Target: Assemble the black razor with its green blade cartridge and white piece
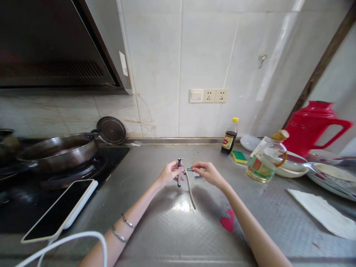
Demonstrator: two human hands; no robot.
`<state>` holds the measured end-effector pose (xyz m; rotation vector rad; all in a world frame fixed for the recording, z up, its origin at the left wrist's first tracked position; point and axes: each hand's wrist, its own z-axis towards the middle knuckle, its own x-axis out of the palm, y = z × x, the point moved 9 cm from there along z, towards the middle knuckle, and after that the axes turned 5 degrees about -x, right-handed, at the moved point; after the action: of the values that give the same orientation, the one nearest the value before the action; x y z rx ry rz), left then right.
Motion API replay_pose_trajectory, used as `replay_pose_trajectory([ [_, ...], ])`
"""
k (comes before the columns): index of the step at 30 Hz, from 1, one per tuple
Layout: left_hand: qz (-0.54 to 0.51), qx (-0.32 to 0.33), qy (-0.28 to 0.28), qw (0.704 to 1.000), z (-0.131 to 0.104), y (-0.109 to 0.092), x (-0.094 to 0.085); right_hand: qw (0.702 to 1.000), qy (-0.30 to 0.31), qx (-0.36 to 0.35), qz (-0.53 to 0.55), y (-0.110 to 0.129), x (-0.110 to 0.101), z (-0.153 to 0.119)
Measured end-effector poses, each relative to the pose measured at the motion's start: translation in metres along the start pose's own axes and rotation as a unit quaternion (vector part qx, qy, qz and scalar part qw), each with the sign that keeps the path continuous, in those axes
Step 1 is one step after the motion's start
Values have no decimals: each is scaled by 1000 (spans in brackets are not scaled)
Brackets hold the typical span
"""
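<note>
Left hand (170,174) grips a razor-like tool (179,177) upright in view, head topmost; I cannot tell if right hand (208,172) holds anything.

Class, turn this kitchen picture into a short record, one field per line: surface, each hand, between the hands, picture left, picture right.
Surface: metal counter
Left hand: holds slim T-headed tool
Right hand: at small green piece; grip unclear
Between hands: curved grey cord
Picture left: pan on stove
Picture right: yellow-capped bottle, sponge, red jug
</note>
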<state>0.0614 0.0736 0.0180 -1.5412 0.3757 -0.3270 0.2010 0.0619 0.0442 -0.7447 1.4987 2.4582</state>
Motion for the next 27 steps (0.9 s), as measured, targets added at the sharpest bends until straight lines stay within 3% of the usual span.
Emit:
replay_pose_trajectory([
  [9, 4, -4, 12, 1000, -1, -1, 5, 998, -37, -47, 30, 19, 14, -1],
  [16, 10, 3, 13, 1000, -2, -4, 5, 998, -25, -53, 32, 21, 18, -2],
  [23, -15, 3, -14, 1000, -3, -9, -2, 987, -32, -127, -89, 45, 8, -6],
  [27, -30, -8, -25, 999, -4, -9, -4, 980, -45, -166, -102, 49, 8, -7],
])
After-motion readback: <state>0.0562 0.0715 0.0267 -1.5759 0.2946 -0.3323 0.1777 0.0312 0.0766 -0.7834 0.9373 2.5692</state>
